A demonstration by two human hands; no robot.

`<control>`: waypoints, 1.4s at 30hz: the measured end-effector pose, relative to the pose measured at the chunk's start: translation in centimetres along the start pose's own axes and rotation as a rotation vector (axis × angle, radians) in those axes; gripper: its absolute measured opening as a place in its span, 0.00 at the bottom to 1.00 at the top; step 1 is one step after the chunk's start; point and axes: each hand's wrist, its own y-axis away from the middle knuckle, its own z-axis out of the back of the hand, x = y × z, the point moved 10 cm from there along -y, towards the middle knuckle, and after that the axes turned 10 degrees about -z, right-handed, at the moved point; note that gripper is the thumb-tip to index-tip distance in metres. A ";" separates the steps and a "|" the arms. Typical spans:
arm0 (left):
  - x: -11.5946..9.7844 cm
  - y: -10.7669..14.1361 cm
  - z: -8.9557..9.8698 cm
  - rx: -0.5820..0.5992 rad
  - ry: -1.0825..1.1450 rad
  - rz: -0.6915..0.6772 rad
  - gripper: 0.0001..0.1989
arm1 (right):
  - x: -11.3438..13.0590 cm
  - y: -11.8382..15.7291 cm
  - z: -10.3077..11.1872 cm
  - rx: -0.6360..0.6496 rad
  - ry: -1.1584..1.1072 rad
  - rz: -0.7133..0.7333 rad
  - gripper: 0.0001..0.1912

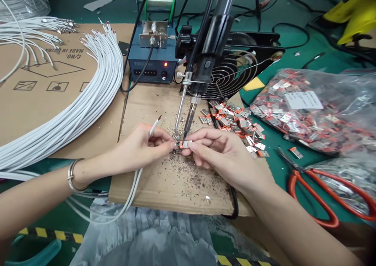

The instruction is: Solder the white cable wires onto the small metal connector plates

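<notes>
A clear plastic bag (352,103) at three o'clock holds orange-silver metal plugs (272,121). Right fingers (202,150) pinch a similar plug (187,144); left fingers (161,148) grip white cable (154,128).

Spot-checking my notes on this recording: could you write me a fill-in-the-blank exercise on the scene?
1. The left hand holds a ____ cable.
2. The right hand holds a connector near the ____ iron.
3. The bracelet circles the ____ wrist.
4. The indicator on the blue box glows ____.

Missing words: white; soldering; left; red.
</notes>
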 end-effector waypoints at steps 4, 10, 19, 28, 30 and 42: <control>-0.2 0.1 0.0 -0.010 0.021 -0.012 0.10 | 0.1 0.1 0.0 0.018 -0.001 0.020 0.05; -0.4 0.1 0.1 -0.026 0.029 -0.033 0.10 | 0.3 0.1 -0.1 0.037 -0.021 0.040 0.06; -0.5 0.1 0.1 -0.035 0.054 -0.026 0.09 | 0.4 0.1 -0.3 0.080 -0.042 0.045 0.04; -0.2 0.0 0.0 -0.001 -0.057 -0.042 0.10 | 0.6 0.0 0.1 -0.040 0.086 0.041 0.03; -0.5 0.2 -0.3 0.044 -0.061 -0.080 0.10 | 1.0 0.3 -0.1 -0.040 0.208 0.077 0.02; -1.4 2.1 -1.6 0.174 -0.040 -0.116 0.14 | 4.4 7.1 -3.6 -0.219 1.001 0.887 0.09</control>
